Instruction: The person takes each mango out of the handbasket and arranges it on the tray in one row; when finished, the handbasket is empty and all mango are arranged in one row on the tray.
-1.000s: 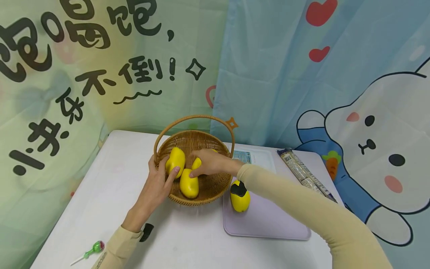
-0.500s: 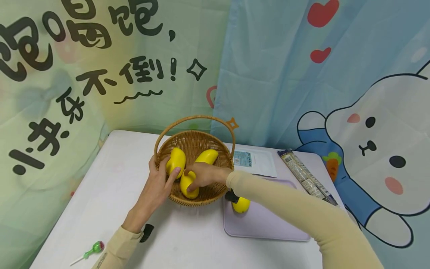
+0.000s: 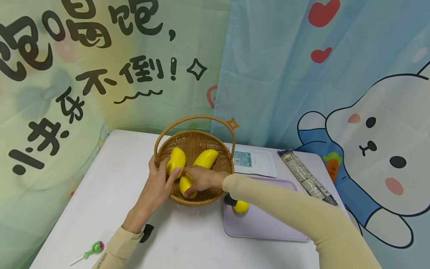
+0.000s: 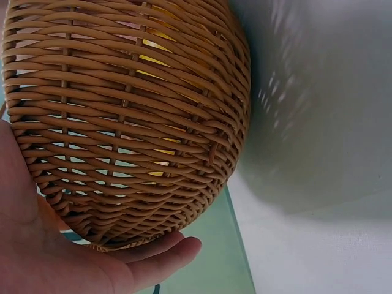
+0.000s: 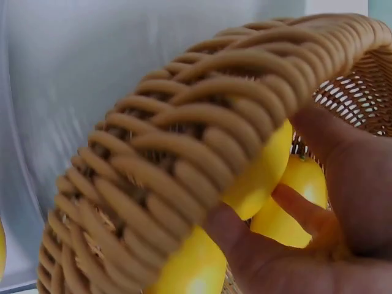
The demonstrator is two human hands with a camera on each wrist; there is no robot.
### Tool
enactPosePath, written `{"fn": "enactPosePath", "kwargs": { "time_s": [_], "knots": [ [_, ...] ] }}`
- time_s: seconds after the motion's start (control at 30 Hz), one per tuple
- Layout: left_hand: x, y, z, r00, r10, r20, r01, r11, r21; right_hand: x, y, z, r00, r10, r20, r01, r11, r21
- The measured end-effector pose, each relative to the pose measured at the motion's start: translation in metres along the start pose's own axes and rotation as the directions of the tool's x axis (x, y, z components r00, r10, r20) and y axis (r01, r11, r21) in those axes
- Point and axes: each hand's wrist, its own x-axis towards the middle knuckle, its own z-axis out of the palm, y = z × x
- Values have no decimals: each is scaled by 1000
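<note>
A brown wicker basket (image 3: 191, 202) with a tall arched handle holds three yellow mangoes. My left hand (image 3: 157, 184) grips the basket's left side, its thumb lying over the rim beside the left mango (image 3: 176, 158). In the left wrist view, fingertips (image 4: 177, 251) show against the outside of the weave. My right hand (image 3: 203, 178) reaches inside and grips the front mango (image 3: 185, 183), partly covering it. Behind that hand lies the back mango (image 3: 207, 157). The right wrist view shows the right hand (image 5: 361, 202) inside the rim among the yellow fruit.
Right of the basket, a lilac tray (image 3: 268, 233) bears another mango (image 3: 241, 207), partly hidden by the right sleeve. A white packet (image 3: 258, 162) and a long wrapped package (image 3: 307, 177) lie farther back. A lollipop (image 3: 92, 249) lies at front left.
My right hand has moved from the back mango toward the front one, which shifted slightly left within its grip. The back mango is now uncovered. My left hand stays on the basket.
</note>
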Motion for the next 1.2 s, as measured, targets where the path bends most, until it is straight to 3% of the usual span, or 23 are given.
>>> {"fn": "enactPosePath", "kwargs": {
  "time_s": [0.47,0.83,1.2],
  "knots": [
    [-1,0,1,1000,-5,4,5,1000,-10,0,2,2,1000,-8,-15,7,999,-37],
    [0,1,0,1000,-15,13,15,1000,-19,-7,7,-1,999,21,35,-20,999,-27],
    [-1,1,1,1000,-11,11,12,1000,-17,-9,6,1,1000,16,1,-16,999,-39]
  ]
}}
